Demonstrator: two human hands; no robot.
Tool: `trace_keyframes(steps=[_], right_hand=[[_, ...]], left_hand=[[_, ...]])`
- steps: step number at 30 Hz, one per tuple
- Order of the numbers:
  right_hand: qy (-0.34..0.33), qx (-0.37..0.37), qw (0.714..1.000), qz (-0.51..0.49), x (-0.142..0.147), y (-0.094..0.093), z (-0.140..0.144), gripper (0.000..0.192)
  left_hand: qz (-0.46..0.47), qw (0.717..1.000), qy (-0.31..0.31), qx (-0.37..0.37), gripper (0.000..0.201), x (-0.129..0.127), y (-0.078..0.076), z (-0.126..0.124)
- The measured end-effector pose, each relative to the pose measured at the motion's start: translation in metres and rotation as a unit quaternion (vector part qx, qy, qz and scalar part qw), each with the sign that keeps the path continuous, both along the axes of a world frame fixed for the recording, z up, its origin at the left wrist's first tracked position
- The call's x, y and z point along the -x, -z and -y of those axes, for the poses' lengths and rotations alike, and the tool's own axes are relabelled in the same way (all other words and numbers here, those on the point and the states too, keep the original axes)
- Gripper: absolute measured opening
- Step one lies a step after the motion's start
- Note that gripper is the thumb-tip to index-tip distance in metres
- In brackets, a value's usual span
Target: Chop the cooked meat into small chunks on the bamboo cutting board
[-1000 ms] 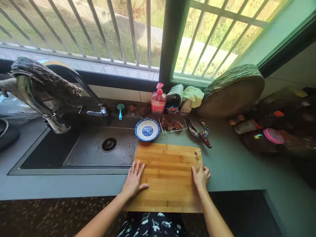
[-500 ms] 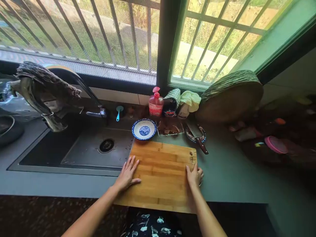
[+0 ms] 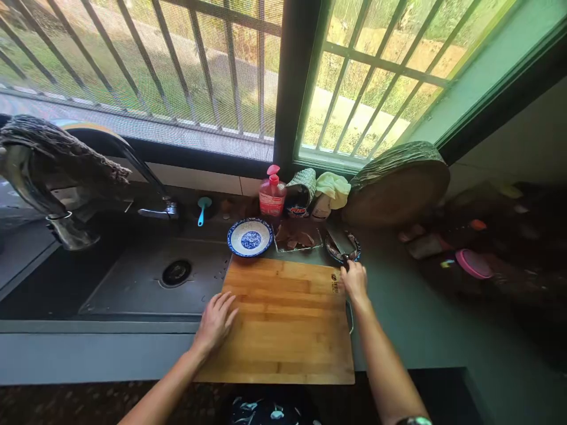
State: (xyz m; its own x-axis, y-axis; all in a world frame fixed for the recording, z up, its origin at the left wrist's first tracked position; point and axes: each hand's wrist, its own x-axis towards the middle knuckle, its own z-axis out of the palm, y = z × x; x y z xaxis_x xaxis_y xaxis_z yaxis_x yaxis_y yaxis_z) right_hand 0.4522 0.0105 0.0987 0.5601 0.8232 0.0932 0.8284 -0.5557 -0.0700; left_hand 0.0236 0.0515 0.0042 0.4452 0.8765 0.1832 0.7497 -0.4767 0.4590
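Right hand (image 3: 354, 280) moved off board's right edge, now up at far right corner, fingers curled at knife handle (image 3: 345, 263); whether grip is closed, cannot tell. Left hand (image 3: 215, 320) same spot, flat and spread on left part of board.

Surface (image 3: 411, 313) grey-green, sink (image 3: 133, 283) at left. Cutting board (image 3: 283, 321) bamboo, flat on surface, near edge overhanging. Round wood block (image 3: 398, 186) leaning under window. Blue-white bowl (image 3: 250, 237) just beyond board. Small dish (image 3: 342, 247) under knife blade. Pink soap bottle (image 3: 271, 195) at back.
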Motion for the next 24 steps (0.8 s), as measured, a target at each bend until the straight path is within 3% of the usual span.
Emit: trace_keyframes(steps=[5,8,11,16,19,22,24], right_hand=[[-0.161,-0.003,0.987,-0.018,0.009,0.005,-0.087,0.033],[-0.152,0.042,0.987,-0.023,0.030,0.009,-0.133,0.045],[-0.118,0.105,0.987,-0.025,0.047,0.012,-0.161,0.056],[-0.124,0.122,0.985,-0.015,0.055,0.010,-0.176,0.043],[-0.109,0.109,0.987,-0.041,0.045,-0.001,-0.174,0.047],[-0.070,0.045,0.981,-0.178,0.033,-0.016,-0.163,0.048],[-0.067,-0.024,0.939,-0.335,0.032,-0.025,-0.149,0.046]], left_hand=[[0.061,0.997,-0.018,0.035,0.042,-0.012,-0.016,-0.012],[0.076,0.995,-0.013,0.063,0.042,-0.023,-0.028,-0.013],[0.078,0.993,-0.013,0.087,0.039,-0.029,-0.039,-0.010],[0.105,0.987,-0.016,0.118,0.031,-0.035,-0.053,-0.006],[0.143,0.973,-0.029,0.180,0.022,-0.047,-0.058,-0.007],[0.226,0.927,-0.066,0.293,0.015,-0.068,-0.064,-0.011],[0.323,0.857,-0.090,0.390,0.017,-0.086,-0.069,-0.016]])
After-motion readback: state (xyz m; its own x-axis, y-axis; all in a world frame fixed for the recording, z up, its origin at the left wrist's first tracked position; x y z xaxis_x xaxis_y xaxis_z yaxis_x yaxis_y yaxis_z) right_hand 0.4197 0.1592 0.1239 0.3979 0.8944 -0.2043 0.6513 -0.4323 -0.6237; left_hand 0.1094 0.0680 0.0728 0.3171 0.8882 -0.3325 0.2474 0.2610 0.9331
